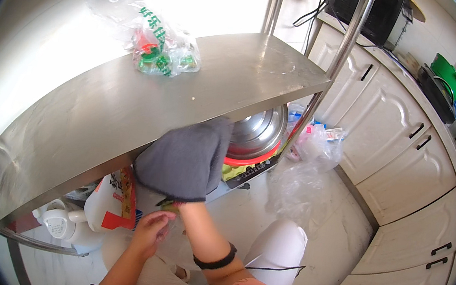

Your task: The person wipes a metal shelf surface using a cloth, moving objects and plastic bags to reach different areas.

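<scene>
A dark grey cloth (185,160) hangs over my right hand, covering it down to the wrist. My right forearm (204,233) rises into it, and the cloth reaches the front edge of a stainless steel shelf (235,81). How the fingers grip under the fabric is hidden. Lower and to the left, my left hand (153,231) is loosely curled with nothing seen in it, fingertips near my right wrist. Just past those fingertips, a small yellow-green thing (169,206) is mostly covered.
On the shelf sits a clear plastic bag (164,55) with printed writing. Beneath are a steel basin (257,133) in a red rim, an induction cooker (254,172), a white-and-red package (114,201) and a white appliance (62,222). Plastic bags (314,153) lie by white cabinets (390,107).
</scene>
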### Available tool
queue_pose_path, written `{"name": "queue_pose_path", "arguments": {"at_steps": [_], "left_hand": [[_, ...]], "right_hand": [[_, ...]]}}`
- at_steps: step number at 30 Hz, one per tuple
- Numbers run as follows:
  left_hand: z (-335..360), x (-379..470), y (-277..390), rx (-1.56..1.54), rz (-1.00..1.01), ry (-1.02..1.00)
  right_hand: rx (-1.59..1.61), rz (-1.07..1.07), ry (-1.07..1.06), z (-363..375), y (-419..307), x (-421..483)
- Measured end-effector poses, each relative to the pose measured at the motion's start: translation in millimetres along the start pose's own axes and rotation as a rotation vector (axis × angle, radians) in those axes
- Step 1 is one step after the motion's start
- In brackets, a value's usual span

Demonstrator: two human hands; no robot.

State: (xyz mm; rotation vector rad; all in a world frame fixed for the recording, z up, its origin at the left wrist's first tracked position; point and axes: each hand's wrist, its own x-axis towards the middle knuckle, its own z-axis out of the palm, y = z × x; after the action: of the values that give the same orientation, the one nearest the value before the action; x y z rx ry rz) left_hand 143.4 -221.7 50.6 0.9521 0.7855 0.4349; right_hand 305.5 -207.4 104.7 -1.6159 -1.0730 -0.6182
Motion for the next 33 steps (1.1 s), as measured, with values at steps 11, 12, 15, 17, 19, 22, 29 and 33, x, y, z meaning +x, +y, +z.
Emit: {"name": "queue_pose_path", "arguments": {"at_steps": [11,12,15,17,19,22,29,33], "left_hand": [[4.6,8.1,-0.8,0.022,-0.077,0.066],[5.9,9.4,-0.3,0.008,-0.067,0.053],[10.2,14.1,1.4,0.022,-0.103,0.054],[13.1,16.4,1.8,0.036,-0.116,0.041],[15.1,16.7,2.4,0.05,-0.13,0.039],[18.4,14.9,3.1,0.06,-0.14,0.05],[25.2,19.4,3.1,0.047,-0.105,0.023],[26.6,19.9,-1.3,0.057,-0.107,-0.003]], "right_hand": [[-0.701,0.239,-0.064,-29.5,158.3,103.7],[-0.731,0.263,-0.077,-40.1,165.0,115.5],[-0.754,0.527,-0.432,-80.2,199.6,148.6],[-0.636,0.429,-0.232,-89.9,230.0,164.6],[-0.371,0.292,0.205,-82.4,251.5,167.9],[-0.653,0.287,0.122,-95.1,258.3,176.1],[-0.853,0.558,-0.494,-65.8,211.8,129.9],[-0.573,0.04,-0.078,11.2,231.6,37.2]]}}
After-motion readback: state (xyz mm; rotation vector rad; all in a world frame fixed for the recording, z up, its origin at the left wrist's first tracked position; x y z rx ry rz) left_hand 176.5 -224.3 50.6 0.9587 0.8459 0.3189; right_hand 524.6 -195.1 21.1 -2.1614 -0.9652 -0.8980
